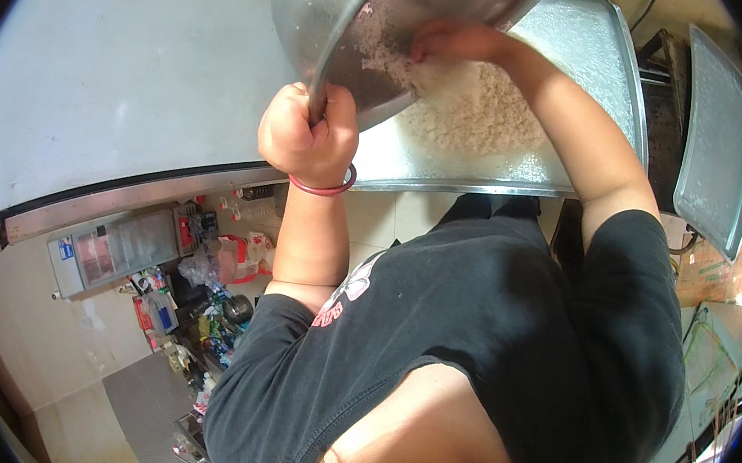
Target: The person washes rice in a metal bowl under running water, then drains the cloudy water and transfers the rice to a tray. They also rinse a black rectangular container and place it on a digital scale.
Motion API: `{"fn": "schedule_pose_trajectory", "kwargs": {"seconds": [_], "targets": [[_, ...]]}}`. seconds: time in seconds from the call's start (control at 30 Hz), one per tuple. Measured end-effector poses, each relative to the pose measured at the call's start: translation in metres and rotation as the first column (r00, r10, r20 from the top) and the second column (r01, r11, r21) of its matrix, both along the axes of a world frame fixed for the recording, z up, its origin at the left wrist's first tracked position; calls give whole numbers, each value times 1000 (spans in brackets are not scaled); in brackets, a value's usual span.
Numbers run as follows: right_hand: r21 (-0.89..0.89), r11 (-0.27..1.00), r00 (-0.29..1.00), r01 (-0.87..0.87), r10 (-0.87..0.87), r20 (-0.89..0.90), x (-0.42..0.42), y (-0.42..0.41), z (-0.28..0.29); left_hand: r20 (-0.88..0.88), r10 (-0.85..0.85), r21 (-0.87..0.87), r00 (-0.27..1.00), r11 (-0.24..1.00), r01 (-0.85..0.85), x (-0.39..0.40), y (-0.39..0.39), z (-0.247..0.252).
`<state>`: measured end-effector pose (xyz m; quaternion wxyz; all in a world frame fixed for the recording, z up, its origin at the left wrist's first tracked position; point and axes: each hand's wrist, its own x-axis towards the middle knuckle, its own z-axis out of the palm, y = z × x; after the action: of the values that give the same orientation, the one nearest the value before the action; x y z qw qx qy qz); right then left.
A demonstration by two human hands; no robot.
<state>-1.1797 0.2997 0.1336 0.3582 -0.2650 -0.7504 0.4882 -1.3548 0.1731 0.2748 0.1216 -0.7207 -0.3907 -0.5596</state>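
Note:
My left hand (310,131), with a red bangle on its wrist, grips the rim of a large metal bowl (319,16). The bowl is tilted on its side, its mouth facing right over a shallow metal tray (582,64). Pale, crumbly material (484,118), perhaps grated or grain-like, lies heaped on the tray. More of it clings to the bowl's inner wall. Blurred, my right hand (455,44) reaches into the bowl's mouth from the right, close to the crumbs. Its fingers look curled, but whether they hold any crumbs is unclear.
A wide, pale worktop (130,70) extends left of the bowl. Another metal tray (719,146) leans at the right, near a cardboard box (720,268). Below the worktop stand a glass-fronted cabinet (121,249) and assorted bags and bottles.

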Motion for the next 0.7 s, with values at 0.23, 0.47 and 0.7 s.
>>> {"fn": "schedule_pose_trajectory", "kwargs": {"seconds": [0.23,0.47,0.7], "targets": [[601,197,517,775,-744,-423,-14,41,47,-67,-53,68,996,996,57,-3,6,6],[81,997,957,18,6,-291,-36,20,56,147,-46,-15,988,999,49,-6,8,13],[193,979,952,66,-3,-307,-52,15,61,235,-63,-34,970,997,73,2,1,18]]}}
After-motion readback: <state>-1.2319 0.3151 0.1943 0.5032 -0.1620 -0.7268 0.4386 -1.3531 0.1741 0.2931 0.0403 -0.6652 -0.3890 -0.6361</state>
